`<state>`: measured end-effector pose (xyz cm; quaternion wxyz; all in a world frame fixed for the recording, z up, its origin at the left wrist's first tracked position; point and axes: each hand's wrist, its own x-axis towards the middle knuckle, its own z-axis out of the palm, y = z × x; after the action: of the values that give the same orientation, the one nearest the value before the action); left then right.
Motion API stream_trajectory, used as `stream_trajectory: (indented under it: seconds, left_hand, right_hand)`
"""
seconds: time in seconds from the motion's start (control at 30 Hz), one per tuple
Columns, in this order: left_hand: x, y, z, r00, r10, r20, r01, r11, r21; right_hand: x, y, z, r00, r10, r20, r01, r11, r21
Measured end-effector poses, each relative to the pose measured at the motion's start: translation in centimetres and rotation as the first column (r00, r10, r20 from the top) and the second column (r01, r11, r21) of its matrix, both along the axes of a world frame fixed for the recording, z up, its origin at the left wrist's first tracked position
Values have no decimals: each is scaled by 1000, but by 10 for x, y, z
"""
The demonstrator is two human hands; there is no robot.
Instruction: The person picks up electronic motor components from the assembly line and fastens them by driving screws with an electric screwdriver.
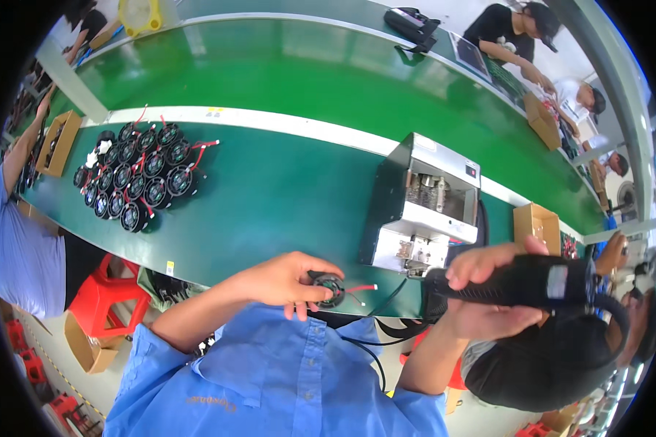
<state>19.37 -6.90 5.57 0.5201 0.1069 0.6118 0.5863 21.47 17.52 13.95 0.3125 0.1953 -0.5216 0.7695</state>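
My left hand (295,282) is closed around a small round black part with a green circuit board (331,290), close to my shirt at the table's near edge. Red wires with a white connector stick out of the part to the right. Raised at the right, my right hand (488,291) grips a black handheld tool (514,282) with a ridged section, a pale label and a thick cord at its far right end. The tool's exact kind cannot be made out. It is near the camera, with my fingers over the top and my thumb below.
Several similar round parts (135,171) stand grouped on the green table (284,197) at left. A silver-and-black benchtop machine (426,204) stands right of centre, beside a cardboard box (538,224). A person in a black cap (547,364) is close at my right; a red stool (109,295) is lower left.
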Motion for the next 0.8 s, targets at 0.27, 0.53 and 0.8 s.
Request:
stream_trajectory:
  seconds: [0.27, 0.53, 0.8]
  left_hand:
    - [18, 27, 3, 995, -1, -95, 3, 1000, 23]
    - [24, 35, 10, 996, 38, -76, -33, 997, 71]
    - [24, 36, 11, 996, 51, -76, -45, 996, 73]
  right_hand:
    - [49, -38, 9, 983, -73, -169, 80, 996, 38]
    - [56, -47, -2, 987, -22, -160, 26, 999, 25]
    - [53, -47, -4, 984, 14, -180, -5, 999, 50]
